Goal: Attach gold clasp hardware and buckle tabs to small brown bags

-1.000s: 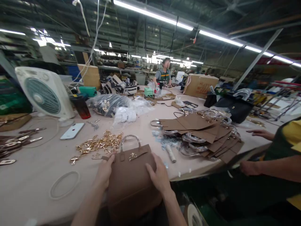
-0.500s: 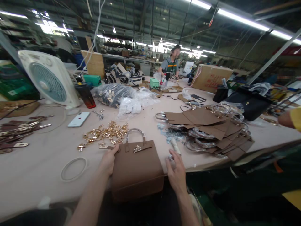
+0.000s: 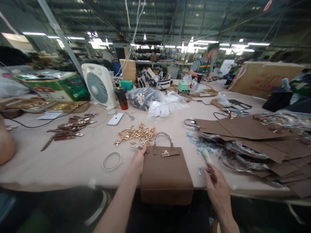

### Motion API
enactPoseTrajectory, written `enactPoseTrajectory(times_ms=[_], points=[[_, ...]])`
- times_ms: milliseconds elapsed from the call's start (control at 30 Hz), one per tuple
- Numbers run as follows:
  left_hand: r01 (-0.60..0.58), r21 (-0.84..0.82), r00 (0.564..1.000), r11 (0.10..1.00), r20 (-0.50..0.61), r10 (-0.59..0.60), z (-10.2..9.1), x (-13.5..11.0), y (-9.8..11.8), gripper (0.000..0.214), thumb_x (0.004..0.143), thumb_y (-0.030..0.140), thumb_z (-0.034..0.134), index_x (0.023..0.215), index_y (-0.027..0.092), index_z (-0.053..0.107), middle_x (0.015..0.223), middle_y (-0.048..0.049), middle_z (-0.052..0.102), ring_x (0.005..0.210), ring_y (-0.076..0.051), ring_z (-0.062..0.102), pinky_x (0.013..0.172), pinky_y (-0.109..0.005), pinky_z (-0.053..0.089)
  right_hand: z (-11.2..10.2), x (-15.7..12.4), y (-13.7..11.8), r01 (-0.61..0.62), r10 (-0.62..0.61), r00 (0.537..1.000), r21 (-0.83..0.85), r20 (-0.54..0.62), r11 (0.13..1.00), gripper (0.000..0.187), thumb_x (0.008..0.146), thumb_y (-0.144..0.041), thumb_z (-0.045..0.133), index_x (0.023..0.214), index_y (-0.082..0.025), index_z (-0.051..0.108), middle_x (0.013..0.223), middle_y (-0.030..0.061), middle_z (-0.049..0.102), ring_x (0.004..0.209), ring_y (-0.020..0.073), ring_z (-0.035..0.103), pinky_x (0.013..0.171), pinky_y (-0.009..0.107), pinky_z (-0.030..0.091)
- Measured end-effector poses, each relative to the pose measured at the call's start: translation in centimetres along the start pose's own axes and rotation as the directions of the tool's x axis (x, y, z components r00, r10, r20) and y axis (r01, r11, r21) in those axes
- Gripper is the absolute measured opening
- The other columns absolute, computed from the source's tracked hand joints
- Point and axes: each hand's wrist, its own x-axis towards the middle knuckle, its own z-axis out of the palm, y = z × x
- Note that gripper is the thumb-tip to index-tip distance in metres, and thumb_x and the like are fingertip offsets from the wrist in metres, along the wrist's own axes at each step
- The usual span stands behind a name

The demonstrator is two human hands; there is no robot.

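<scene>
A brown handbag [image 3: 167,174] lies at the table's front edge, its lower part overhanging. It has one raised handle wrapped in clear film and a metal turn-lock [image 3: 165,154] near the top. My left hand [image 3: 138,160] grips the bag's upper left edge, by a strap end with a metal plate [image 3: 135,147]. To the right of the bag, my right hand [image 3: 217,186] has its fingers closed round the near end of a tool with a white-wrapped handle [image 3: 206,156]. The tool's working end is not clear. Behind the bag is a pile of gold-coloured metal fittings [image 3: 137,133].
Stacked brown bag pieces [image 3: 245,132] cover the right side. Left are a tape ring [image 3: 111,161], brown straps [image 3: 70,127], a phone [image 3: 115,118], a fan [image 3: 97,85] and a tumbler [image 3: 121,98]. Another person [image 3: 203,64] works across the table; someone's arm [image 3: 6,142] shows far left.
The view has turned left, so everything sits further right in the picture. My right hand's fingers have closed on the white-wrapped tool. My left hand keeps its hold on the handbag.
</scene>
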Motion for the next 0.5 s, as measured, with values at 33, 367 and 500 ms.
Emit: enactPoseTrajectory(times_ms=[33,367,500], points=[[-0.005,0.003,1.000,1.000,-0.004,0.005,-0.1,0.0,0.0,0.032,0.101,0.033,0.057,0.129,0.017,0.064,0.082,-0.0092,0.077,0.070,-0.026,0.077,0.074,-0.048,0.065,0.2,0.1,-0.3,0.012,-0.012,1.000,0.004,0.008,1.000,0.052,0.095,-0.056,0.059,0.134,-0.021,0.064,0.120,0.0122,0.070,0.098,0.0259,0.071,0.097,0.044,0.056],[-0.057,-0.008,0.998,0.998,-0.010,0.057,0.0,-0.2,-1.0,0.028,0.096,0.031,0.065,0.118,0.013,0.066,0.086,-0.0117,0.078,0.074,-0.027,0.077,0.078,-0.047,0.064,5.0,4.3,-8.8,0.139,-0.157,0.980,0.149,0.120,0.979,0.048,0.095,-0.054,0.061,0.133,-0.025,0.065,0.126,0.0116,0.073,0.102,0.0264,0.073,0.096,0.044,0.057],[-0.077,-0.014,0.997,0.997,0.003,0.077,0.0,-0.3,-2.0,0.035,0.091,0.036,0.073,0.116,0.012,0.067,0.087,-0.0129,0.078,0.079,-0.028,0.077,0.082,-0.048,0.063,9.0,5.9,-13.2,0.162,-0.232,0.942,0.278,0.243,0.947,0.043,0.095,-0.051,0.063,0.128,-0.024,0.068,0.122,0.0109,0.075,0.104,0.0257,0.072,0.096,0.042,0.058]])
